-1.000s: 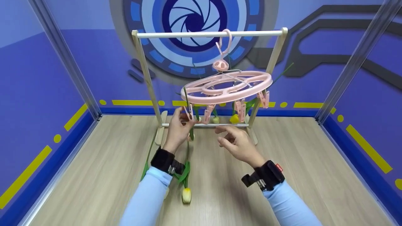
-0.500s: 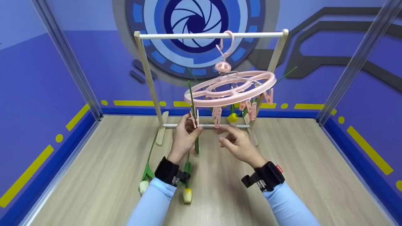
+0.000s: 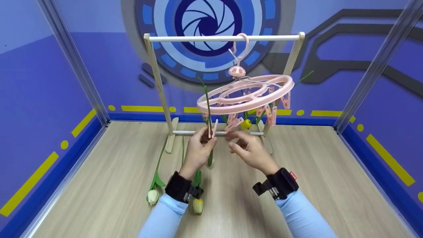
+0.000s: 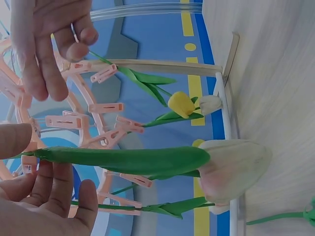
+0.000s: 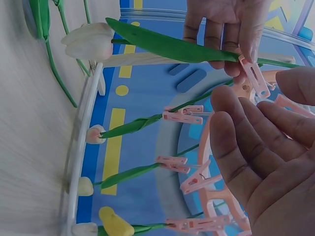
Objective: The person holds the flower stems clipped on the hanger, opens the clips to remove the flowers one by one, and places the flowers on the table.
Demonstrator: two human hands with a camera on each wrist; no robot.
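Observation:
A pink round clip hanger (image 3: 238, 108) hangs tilted from a rack's top bar. My left hand (image 3: 198, 152) pinches a white-pink tulip (image 4: 234, 164) by its stem, right at a pink clothes peg (image 5: 256, 78) near the hanger's left rim. The tulip's bloom points down, and its stem rises past the rim. To the right of it, my right hand (image 3: 252, 150) hovers with loosely bent fingers and nothing between them, close to another pink peg (image 3: 234, 125). Several other tulips hang head-down from pegs, among them a yellow tulip (image 4: 181, 104).
The wooden rack (image 3: 155, 76) has white bars (image 3: 198, 39) and stands at the back of the table (image 3: 99, 185). A white tulip (image 3: 152, 197) and a pale yellow tulip (image 3: 198, 206) lie on the table near my left forearm. Patterned blue walls (image 3: 43, 89) enclose the space.
My left hand has shifted right and a little nearer to me with the tulip. The hanger's rim and pegs have turned rightward. My right hand has hardly moved.

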